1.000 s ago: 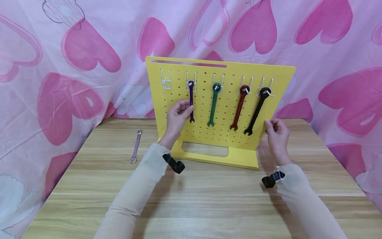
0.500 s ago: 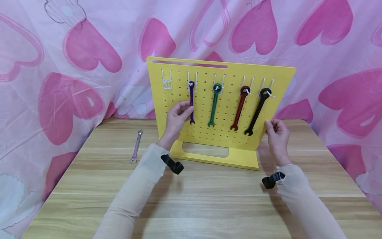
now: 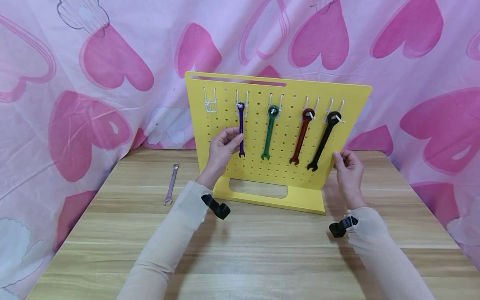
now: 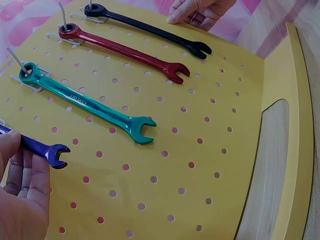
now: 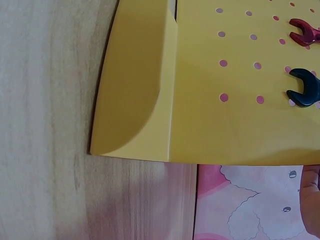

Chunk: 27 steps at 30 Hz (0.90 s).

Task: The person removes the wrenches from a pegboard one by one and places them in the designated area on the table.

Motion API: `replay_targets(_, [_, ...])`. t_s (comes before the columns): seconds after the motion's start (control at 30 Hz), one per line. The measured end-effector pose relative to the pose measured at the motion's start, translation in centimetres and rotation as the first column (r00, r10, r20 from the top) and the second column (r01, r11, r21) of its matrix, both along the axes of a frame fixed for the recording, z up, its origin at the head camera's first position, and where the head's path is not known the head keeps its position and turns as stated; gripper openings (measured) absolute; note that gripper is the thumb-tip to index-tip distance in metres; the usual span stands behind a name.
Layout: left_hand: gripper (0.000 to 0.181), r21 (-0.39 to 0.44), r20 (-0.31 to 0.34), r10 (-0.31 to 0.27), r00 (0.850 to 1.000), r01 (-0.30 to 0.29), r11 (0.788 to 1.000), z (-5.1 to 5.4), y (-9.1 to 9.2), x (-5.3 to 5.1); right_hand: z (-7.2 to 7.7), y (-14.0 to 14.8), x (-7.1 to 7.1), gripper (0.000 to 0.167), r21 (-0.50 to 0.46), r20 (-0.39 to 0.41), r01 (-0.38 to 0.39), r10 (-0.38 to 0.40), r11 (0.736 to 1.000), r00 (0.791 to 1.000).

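My left hand (image 3: 222, 149) pinches a purple wrench (image 3: 241, 125) between thumb and fingers, midway along its shaft. The ring end of that wrench is up at a white wire hook on the yellow pegboard (image 3: 232, 168); its open end points down. In the left wrist view the purple wrench's jaw end (image 4: 56, 154) sticks out past my fingers. With thumb and curled fingers, my right hand (image 3: 349, 175) holds the board's right edge. A green wrench (image 3: 269, 133), a red wrench (image 3: 301, 137) and a black wrench (image 3: 323, 141) hang on hooks between the hands.
The leftmost hook (image 3: 211, 102) on the board bears no wrench. A silver wrench (image 3: 171, 185) lies on the wooden table (image 3: 262, 250), left of the board. Behind stands a pink heart-patterned cloth (image 3: 150, 41). The board's foot (image 3: 303, 202) reaches toward me.
The head view has shifted very slightly. My left wrist has edged a little to the left, its fingers still on the purple wrench. The right hand keeps its hold on the board.
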<state>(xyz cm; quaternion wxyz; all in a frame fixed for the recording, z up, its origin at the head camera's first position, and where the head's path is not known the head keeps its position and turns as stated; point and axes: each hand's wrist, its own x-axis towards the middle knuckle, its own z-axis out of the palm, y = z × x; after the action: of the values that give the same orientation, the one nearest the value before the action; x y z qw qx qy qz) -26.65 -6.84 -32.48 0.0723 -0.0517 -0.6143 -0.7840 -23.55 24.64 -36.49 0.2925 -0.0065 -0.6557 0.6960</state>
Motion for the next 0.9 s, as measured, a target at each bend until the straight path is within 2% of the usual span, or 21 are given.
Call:
replay_targets(0.3, [0.019, 0.016, 0.009, -0.013, 1.000, 0.013, 1.000, 0.11, -0.05, 0.05, 0.22, -0.07, 0.11, 0.012, 0.004, 0.034, 0.002, -0.003, 1.000, 0.999])
replay_targets(0.9, [0.015, 0.027, 0.006, -0.043, 0.999, 0.043, 0.999, 0.21, -0.44, 0.63, 0.24, -0.10, 0.11, 0.012, -0.005, 0.034, 0.001, -0.001, 1.000, 0.999])
